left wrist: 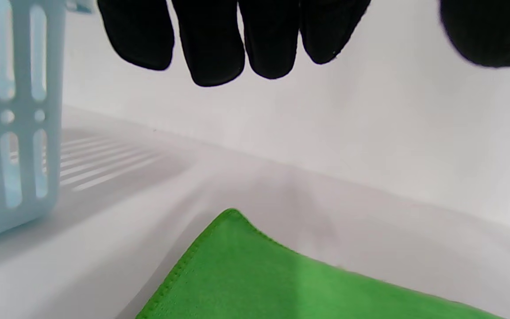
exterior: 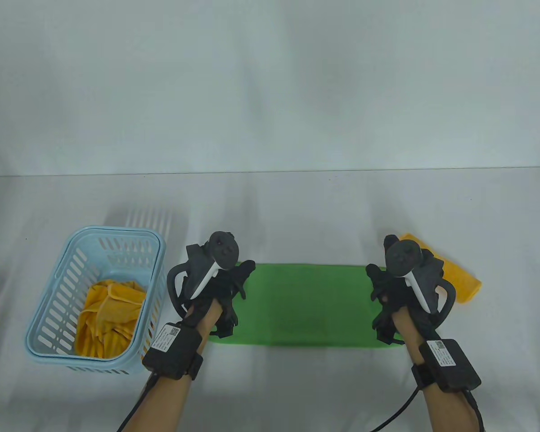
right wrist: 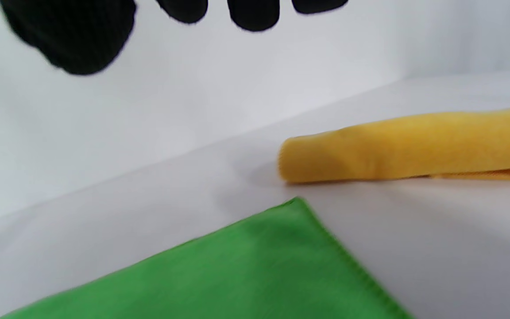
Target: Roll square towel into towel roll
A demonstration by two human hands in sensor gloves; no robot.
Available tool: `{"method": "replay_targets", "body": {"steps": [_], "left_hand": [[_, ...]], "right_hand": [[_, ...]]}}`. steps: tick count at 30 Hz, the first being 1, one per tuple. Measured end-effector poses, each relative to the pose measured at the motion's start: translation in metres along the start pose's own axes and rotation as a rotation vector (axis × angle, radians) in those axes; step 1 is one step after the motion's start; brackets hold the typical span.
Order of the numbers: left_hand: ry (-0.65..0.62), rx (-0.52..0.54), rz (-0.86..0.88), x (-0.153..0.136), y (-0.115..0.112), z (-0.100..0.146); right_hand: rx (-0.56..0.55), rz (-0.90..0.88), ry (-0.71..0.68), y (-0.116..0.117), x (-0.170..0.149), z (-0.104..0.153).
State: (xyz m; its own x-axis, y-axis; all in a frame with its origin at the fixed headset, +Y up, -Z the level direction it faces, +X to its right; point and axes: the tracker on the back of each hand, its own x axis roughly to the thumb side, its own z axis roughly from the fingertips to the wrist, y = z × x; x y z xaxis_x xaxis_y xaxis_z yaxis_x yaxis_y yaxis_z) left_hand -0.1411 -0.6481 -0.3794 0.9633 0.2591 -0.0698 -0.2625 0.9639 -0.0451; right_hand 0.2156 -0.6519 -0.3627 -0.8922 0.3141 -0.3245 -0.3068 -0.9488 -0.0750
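A green towel (exterior: 303, 303), folded into a long flat strip, lies on the white table between my hands. My left hand (exterior: 231, 294) is over its left end and my right hand (exterior: 384, 299) over its right end. In the left wrist view the gloved fingers (left wrist: 213, 42) hang straight above the towel's far left corner (left wrist: 237, 248) and hold nothing. The right wrist view shows the same thing: the fingers (right wrist: 253, 13) and thumb (right wrist: 73, 35) hover above the towel's far right corner (right wrist: 281, 239), apart from the cloth.
A rolled yellow towel (exterior: 456, 276) (right wrist: 405, 146) lies just beyond my right hand, close to the green towel's corner. At the left stands a light blue slotted basket (exterior: 54, 297) (left wrist: 16, 110) holding crumpled yellow towels (exterior: 108, 315).
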Motion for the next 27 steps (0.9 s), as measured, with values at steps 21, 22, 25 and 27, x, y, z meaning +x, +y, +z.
{"method": "replay_targets", "body": {"steps": [21, 22, 25, 27], "left_hand": [[-0.222, 0.222, 0.116, -0.039, 0.045, 0.101], [-0.222, 0.231, 0.122, -0.041, 0.046, 0.102], [-0.211, 0.246, 0.123, -0.046, 0.048, 0.104], [-0.199, 0.253, 0.123, -0.049, 0.049, 0.104]], "right_hand": [[0.19, -0.006, -0.487, 0.06, 0.123, 0.099], [0.209, -0.004, -0.507, 0.067, 0.129, 0.101], [0.279, 0.022, -0.537, 0.088, 0.148, 0.108], [0.324, 0.041, -0.551, 0.103, 0.16, 0.113]]}}
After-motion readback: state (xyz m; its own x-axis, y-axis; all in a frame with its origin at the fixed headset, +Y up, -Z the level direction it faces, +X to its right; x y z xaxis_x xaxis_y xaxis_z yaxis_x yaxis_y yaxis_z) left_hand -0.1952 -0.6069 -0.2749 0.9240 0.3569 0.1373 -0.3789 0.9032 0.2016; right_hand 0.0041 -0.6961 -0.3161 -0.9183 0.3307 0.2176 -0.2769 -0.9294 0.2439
